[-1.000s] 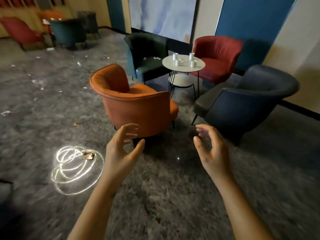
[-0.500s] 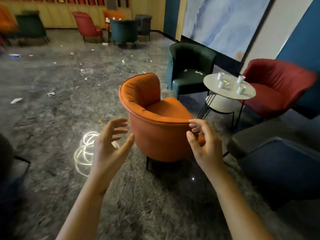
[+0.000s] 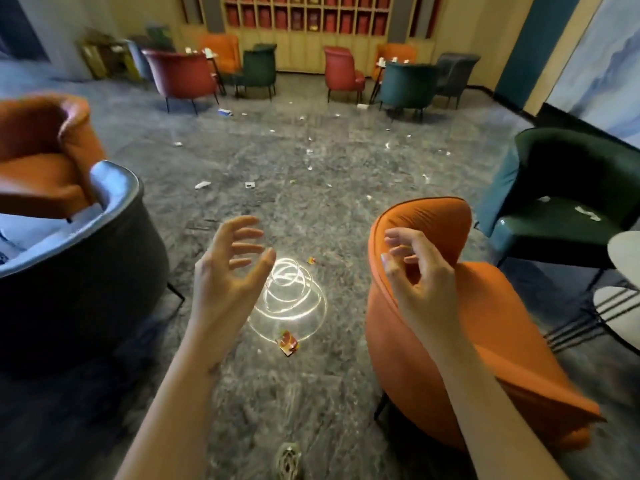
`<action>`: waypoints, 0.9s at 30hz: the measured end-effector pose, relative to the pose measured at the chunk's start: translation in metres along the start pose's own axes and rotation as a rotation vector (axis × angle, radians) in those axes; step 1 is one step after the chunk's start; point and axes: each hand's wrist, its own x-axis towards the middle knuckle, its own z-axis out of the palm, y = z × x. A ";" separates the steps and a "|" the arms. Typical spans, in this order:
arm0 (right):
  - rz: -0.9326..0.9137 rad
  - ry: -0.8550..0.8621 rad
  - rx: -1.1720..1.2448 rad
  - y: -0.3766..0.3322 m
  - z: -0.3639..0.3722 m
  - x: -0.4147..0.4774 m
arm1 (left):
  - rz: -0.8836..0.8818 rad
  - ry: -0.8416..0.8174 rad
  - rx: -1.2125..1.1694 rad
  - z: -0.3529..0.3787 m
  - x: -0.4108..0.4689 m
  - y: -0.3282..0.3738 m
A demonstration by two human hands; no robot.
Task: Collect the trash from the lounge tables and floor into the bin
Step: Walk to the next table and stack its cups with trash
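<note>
Both hands are raised in front of me and hold nothing. My left hand has its fingers spread and loosely bent. My right hand hovers before the back of an orange armchair, fingers loosely curled. A red and yellow wrapper lies on the grey floor between my forearms, beside a bright reflection of ceiling light rings. A smaller orange scrap lies further out. Several white paper scraps are scattered over the floor beyond. No bin is in view.
A dark grey armchair stands close on my left, with another orange one behind it. A dark green armchair with white scraps on its seat stands at right, next to a round white table. More chairs and tables line the far wall.
My view has swung left, away from the round table with cups and toward the open littered floor. The orange armchair has shifted to the right. Both hands stay raised and hold nothing.
</note>
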 end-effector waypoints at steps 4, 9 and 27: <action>-0.015 0.004 0.028 0.023 0.068 0.083 | 0.026 0.006 0.005 -0.011 0.096 -0.045; -0.006 0.012 0.042 0.042 0.141 0.190 | 0.048 -0.012 0.050 -0.022 0.219 -0.093; -0.018 -0.098 0.138 0.230 0.451 0.591 | 0.027 0.118 0.182 -0.006 0.653 -0.348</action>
